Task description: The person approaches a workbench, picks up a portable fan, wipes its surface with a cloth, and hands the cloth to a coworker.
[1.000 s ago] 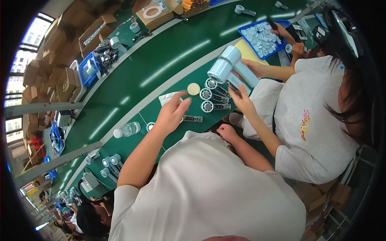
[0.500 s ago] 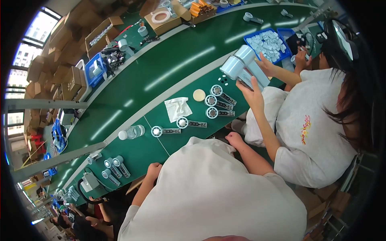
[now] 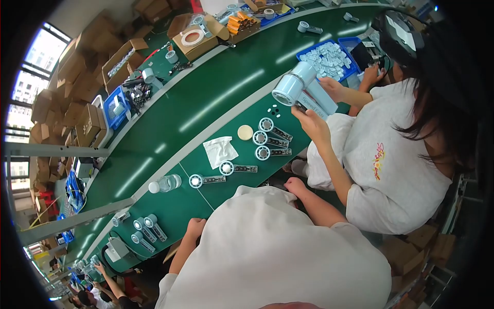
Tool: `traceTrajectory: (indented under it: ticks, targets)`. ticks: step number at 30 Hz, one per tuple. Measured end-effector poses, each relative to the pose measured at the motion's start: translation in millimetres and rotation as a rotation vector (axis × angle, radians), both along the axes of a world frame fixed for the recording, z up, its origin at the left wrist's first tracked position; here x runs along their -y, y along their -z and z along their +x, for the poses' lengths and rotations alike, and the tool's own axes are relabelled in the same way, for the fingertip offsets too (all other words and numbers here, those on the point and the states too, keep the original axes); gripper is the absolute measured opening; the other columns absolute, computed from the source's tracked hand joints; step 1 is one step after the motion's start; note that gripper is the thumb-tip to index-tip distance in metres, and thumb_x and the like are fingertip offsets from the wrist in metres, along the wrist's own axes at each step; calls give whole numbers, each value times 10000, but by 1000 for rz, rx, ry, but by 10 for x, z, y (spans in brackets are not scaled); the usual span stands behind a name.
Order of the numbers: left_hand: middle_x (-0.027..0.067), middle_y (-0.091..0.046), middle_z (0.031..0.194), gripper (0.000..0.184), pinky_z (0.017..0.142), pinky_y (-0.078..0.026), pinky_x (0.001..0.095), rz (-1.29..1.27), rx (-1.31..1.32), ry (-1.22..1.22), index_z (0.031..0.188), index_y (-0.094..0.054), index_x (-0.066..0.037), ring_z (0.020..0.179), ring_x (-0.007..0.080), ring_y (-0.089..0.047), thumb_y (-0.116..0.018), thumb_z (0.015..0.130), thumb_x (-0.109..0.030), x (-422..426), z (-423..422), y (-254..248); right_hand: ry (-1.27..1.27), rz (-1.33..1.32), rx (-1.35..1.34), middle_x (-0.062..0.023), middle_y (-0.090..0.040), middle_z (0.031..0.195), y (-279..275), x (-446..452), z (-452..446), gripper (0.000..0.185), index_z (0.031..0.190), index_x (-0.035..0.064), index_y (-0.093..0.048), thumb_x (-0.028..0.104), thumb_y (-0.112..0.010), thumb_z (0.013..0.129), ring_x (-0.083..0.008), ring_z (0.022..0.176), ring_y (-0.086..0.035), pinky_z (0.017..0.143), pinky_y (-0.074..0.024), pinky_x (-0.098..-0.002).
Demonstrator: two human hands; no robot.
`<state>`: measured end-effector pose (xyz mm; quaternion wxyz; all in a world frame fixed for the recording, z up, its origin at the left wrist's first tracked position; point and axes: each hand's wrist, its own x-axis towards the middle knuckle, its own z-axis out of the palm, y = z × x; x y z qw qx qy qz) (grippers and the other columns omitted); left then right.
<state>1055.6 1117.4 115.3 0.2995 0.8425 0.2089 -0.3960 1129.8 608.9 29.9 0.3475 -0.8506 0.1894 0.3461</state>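
My left hand [image 3: 195, 227] is curled closed at the near edge of the green table, with no object showing in it. Curled closed in front of my body, just below the table edge, is my right hand [image 3: 294, 186]; nothing shows in its fingers. Nearest to my hands on the table lie two handheld fans with open handles, the left fan [image 3: 196, 181] and the right fan [image 3: 226, 168], circuit parts exposed. To their right are several similar fans [image 3: 263, 153]. A white cloth [image 3: 220, 151] and a clear bottle [image 3: 169, 183] lie beyond.
On the right, a co-worker holds a large light-blue fan-shaped object [image 3: 296, 85] in both hands. Past it stands a blue tray [image 3: 300, 56] of pale parts. More fans [image 3: 150, 221] and a grey box [image 3: 118, 249] are at the left. A green conveyor [image 3: 221, 95] runs behind.
The view has shifted slightly, so the table items sit a little lower and further left. My hands stay closed in place. At far lower left, another person's arm now reaches toward the table.
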Motion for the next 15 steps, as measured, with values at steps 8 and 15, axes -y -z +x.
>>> traceTrajectory:
  ticks: [8, 15]
  targets:
    - [180, -635, 668, 393, 648, -509, 374, 38, -54, -84, 764, -657, 107, 627, 255, -566, -617, 860, -272, 73, 15, -59, -2, -12, 6, -174, -733, 901, 69, 1, -51, 312, 923, 6, -748, 280, -638, 819, -390, 849, -661, 781, -530, -417]
    - [195, -656, 707, 407, 669, -517, 377, 192, 91, 11, 817, -663, 124, 662, 261, -589, -626, 867, -278, 630, 211, -1024, -17, -10, -1, -184, -731, 907, 78, -4, -43, 316, 918, 0, -748, 278, -640, 817, -397, 851, -659, 784, -528, -425]
